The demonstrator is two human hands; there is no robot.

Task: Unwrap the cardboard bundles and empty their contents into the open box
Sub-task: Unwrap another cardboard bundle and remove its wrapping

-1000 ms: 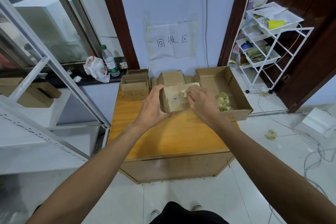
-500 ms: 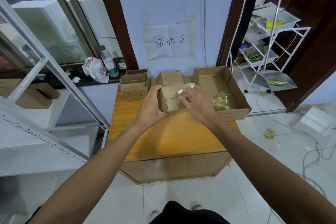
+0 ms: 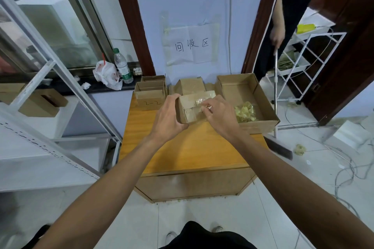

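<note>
A small brown cardboard bundle sealed with clear tape is held above the wooden table. My left hand grips its left side. My right hand pinches the clear tape at the bundle's top right face. To the right sits the open cardboard box, with a heap of pale yellow plastic pieces on its floor. Another taped bundle lies behind the held one.
Small brown boxes, one marked 2-2, stand at the table's back left. A water bottle and white bag rest on the sill. A person in black with a broom stands in the right doorway by a white rack.
My right hand's fingers have worked along the tape on the bundle's top. A person with a broom has come into the doorway at the right.
</note>
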